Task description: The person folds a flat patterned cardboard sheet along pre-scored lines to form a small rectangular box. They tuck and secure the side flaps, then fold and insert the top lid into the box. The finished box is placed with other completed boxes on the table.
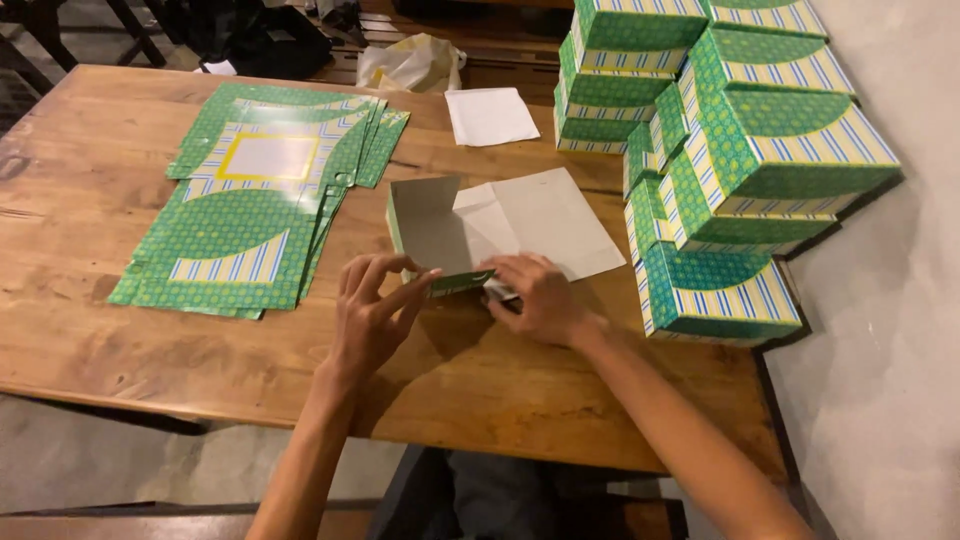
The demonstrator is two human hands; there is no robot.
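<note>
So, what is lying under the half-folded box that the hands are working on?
Under the half-folded box lies the wooden table. Left hand and right hand cover its front edge, so anything beneath there is hidden.

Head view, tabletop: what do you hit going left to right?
Stack of flat green box sheets → left hand → half-folded box → right hand → pile of finished green boxes.

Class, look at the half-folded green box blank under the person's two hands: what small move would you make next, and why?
Probably fold up the near wall. The box blank lies mostly flat, grey inside up, with only its left panel raised. The left hand pinches the near green edge, while the right hand presses that edge onto the table. Finished boxes stand stacked alongside.
</note>
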